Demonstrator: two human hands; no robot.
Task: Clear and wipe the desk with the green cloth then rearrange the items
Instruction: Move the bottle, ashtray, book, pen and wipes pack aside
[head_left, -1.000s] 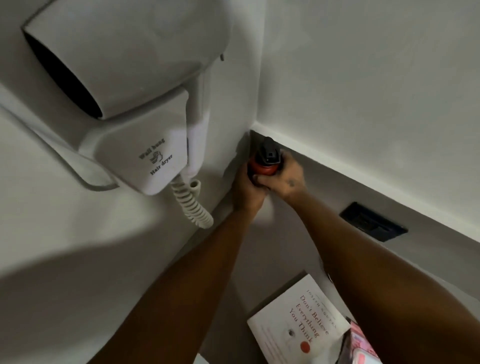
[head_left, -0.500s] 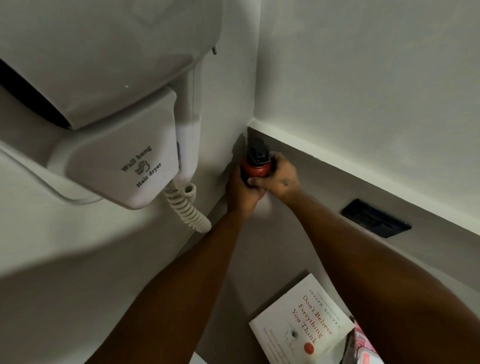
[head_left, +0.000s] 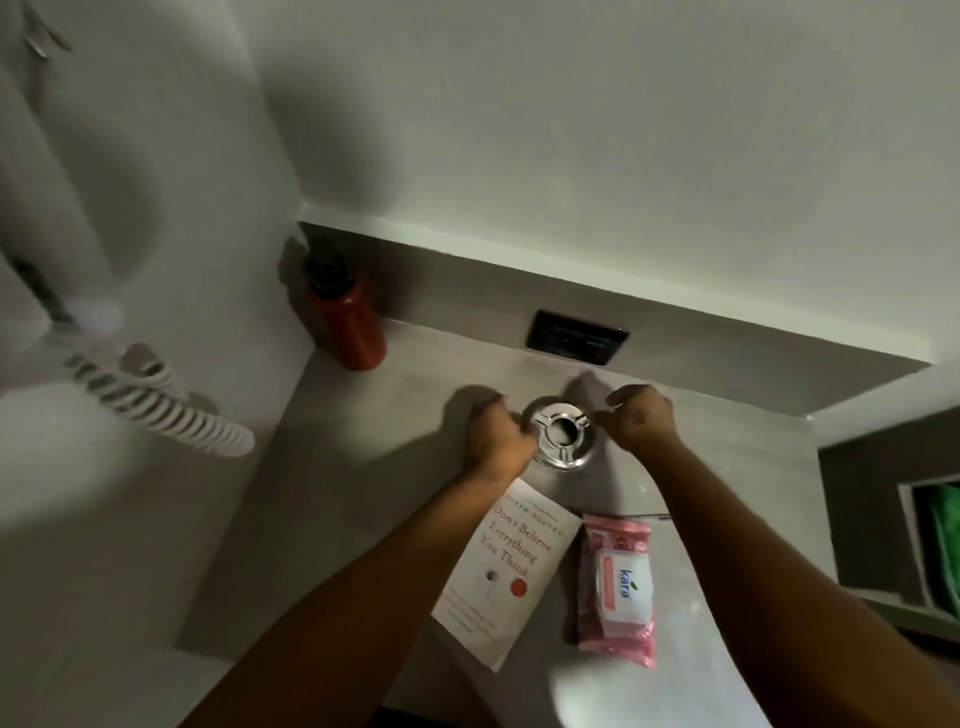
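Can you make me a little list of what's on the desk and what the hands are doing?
bottle: red bottle, upright in the back left corner
ashtray: shiny metal ashtray, mid-desk
left hand: left hand at the ashtray's left rim
right hand: right hand at its right rim
grip: blurred, cannot tell whether they hold it
book: white book, flat, near edge
wipes: pink wipes pack, right of the book
socket: black socket on the back wall
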